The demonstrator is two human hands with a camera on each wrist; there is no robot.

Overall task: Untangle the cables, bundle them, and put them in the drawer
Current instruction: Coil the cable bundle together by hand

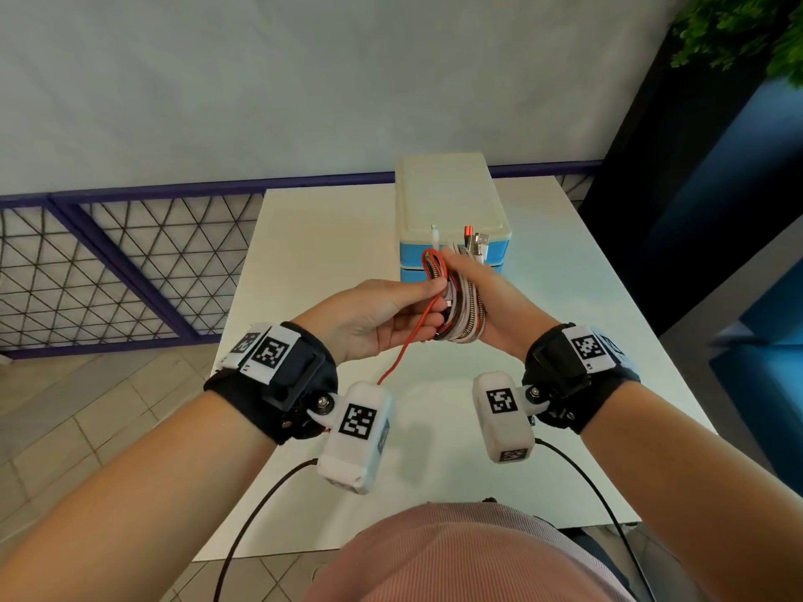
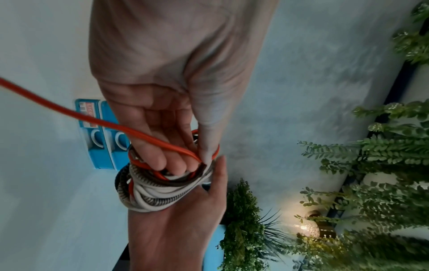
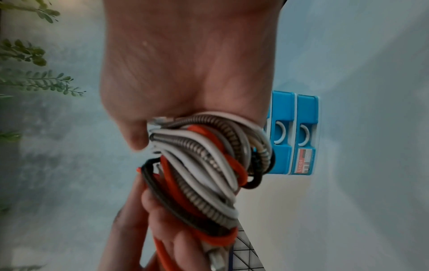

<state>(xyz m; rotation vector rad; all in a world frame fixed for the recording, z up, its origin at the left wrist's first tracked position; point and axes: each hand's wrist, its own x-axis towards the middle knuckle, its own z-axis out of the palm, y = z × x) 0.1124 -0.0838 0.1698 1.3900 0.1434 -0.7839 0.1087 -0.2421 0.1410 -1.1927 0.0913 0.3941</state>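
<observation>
- Left hand, palm up over the bench, thumb and fingers pinching the red cable where it meets the coil; also seen in the left wrist view, fingertips curled into the loops.
- Red cable: free tail hangs from the left hand's pinch toward the bench; a loop of it sticks up above the coil. In the left wrist view it runs taut across the left fingers.
- Cable bundle: white, braided, dark and red cords coiled together, held in the air between both hands, above the bench, just in front of the drawer unit. Plug ends stick up from its top. Right wrist view shows the loops stacked tight.
- Right hand wrapped round the coil from the right side, fingers closed on it; the two hands touch at the bundle.
- Drawer unit: white top, blue drawer fronts, sits on the bench behind the hands; both drawers closed in the right wrist view.
- Green plants far right.
</observation>
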